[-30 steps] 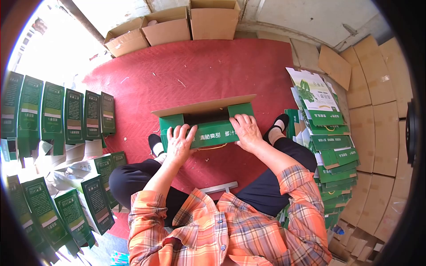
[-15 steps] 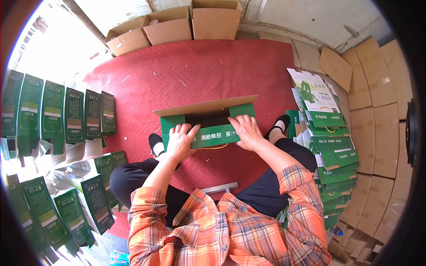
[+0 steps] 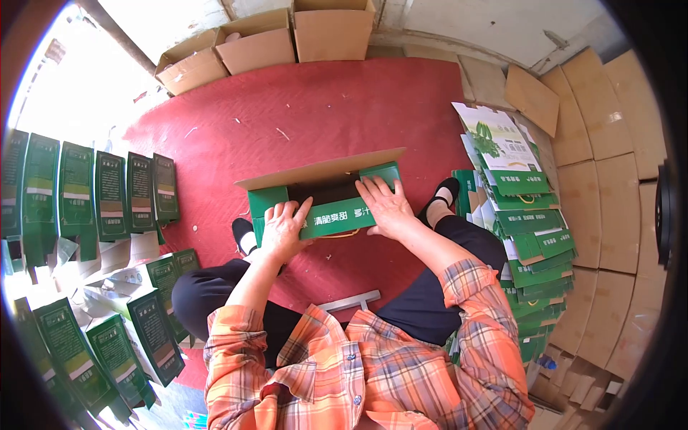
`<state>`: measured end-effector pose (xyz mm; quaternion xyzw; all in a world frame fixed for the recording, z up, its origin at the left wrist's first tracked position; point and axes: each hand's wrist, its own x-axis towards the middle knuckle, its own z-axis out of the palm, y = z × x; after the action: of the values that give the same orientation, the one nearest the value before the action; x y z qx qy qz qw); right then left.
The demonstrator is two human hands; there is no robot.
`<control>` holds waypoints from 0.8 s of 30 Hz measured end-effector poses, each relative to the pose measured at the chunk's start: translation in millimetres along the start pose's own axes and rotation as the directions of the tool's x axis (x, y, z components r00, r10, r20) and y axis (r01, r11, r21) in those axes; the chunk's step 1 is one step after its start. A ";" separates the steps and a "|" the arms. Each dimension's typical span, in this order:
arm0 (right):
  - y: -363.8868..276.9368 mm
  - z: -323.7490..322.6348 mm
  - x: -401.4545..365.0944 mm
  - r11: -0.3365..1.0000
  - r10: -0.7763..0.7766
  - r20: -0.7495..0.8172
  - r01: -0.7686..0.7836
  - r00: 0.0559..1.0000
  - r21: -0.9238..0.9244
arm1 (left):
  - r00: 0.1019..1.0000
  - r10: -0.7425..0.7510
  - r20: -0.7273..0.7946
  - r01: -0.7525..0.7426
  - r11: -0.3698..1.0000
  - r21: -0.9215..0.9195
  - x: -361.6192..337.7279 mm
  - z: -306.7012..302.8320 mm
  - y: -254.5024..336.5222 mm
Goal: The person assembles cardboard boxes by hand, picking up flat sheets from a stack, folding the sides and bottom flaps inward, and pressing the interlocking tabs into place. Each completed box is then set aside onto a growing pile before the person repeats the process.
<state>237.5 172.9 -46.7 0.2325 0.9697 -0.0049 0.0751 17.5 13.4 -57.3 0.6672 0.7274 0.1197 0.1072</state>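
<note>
A green carton point(image 3: 334, 217) with white Chinese lettering stands between my legs, its top open and its brown inner flap point(image 3: 322, 167) raised on the far side. My left hand point(image 3: 285, 229) is closed over the left end of the lettered near panel, thumb and fingers bent at its upper edge. At the right end, my right hand point(image 3: 389, 208) lies on the panel with fingers stretched out over the edge toward the inside. The carton's inside is dark, and a thin yellowish handle point(image 3: 344, 235) shows below the panel.
On my right lies a stack of flattened green cartons point(image 3: 534, 218), with brown boxes point(image 3: 598, 208) piled behind it. Several standing green cartons point(image 3: 75, 188) line my left. Open brown boxes point(image 3: 258, 51) stand at the far edge of the red mat point(image 3: 236, 115). A grey metal bar point(image 3: 351, 301) lies near my lap.
My right hand has straightened its fingers and shifted over the panel's right end. My left hand keeps its place on the carton. The whole view has shifted slightly.
</note>
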 end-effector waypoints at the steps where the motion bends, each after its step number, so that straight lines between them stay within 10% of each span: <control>1: -3.2 -10.9 -0.1 1.000 0.003 0.053 -0.002 0.999 -0.019 | 1.000 -0.013 0.017 0.012 1.000 0.008 1.0 -0.4 0.3; 4: -30.5 -72.8 -3.6 0.996 -0.077 0.091 0.072 0.993 0.058 | 0.999 -0.019 0.030 0.019 1.000 0.004 5.0 1.7 -0.8; 7: -78.8 -175.3 -24.5 0.925 -0.300 -0.404 0.367 0.864 0.097 | 0.996 0.039 -0.078 -0.035 0.998 0.046 4.2 24.7 -14.9; 10: -128.9 -245.4 -54.9 0.876 -0.396 -0.576 0.482 0.715 -0.005 | 1.000 -0.015 0.019 0.015 1.000 -0.007 8.9 -5.9 9.8; 20: -153.9 -279.4 -56.6 0.663 -0.747 -0.584 0.290 0.317 -0.690 | 0.968 -0.240 -0.076 0.234 0.968 -0.088 19.1 -22.7 19.8; 24: -157.1 -291.8 -78.9 0.751 -0.660 -0.623 0.394 0.419 -0.530 | 0.934 -0.301 -0.193 0.261 0.942 -0.210 18.3 -35.4 11.5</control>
<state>194.2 10.2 249.4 -0.1252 0.9106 0.2216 -0.3257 15.6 31.5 -20.0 0.5257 0.8090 0.2426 0.1015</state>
